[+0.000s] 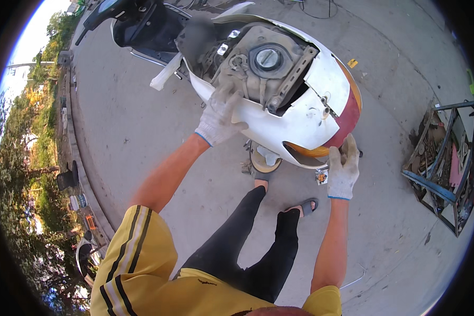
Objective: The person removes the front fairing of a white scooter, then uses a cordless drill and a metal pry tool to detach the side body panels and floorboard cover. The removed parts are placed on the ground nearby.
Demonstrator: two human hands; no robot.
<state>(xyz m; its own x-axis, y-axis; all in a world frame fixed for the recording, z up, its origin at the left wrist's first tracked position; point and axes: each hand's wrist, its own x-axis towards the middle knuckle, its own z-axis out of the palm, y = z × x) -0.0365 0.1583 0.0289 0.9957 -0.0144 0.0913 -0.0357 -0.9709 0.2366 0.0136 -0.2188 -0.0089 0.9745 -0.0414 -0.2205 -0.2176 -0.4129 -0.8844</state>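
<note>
A motor scooter with its seat off stands before me, its white side panel [279,129] facing me. My left hand [221,117], in a whitish knit glove, grips the panel's upper edge, with the fingers over the rim. At the tail my right hand [344,171], gloved alike, has its fingers curled against the panel's rear end, below the red tail light [348,118]. An amber lens [306,151] shows in the panel's slot. Inside the body are a dusty tank with a round cap [268,59] and a slotted metal bracket [295,79].
A round stool-like thing [265,160] is by my foot under the scooter. A small printed packet [322,177] lies on the concrete near my right hand. To the right stands a metal-framed bin [432,187] of scrap. A kerb and greenery run along the left.
</note>
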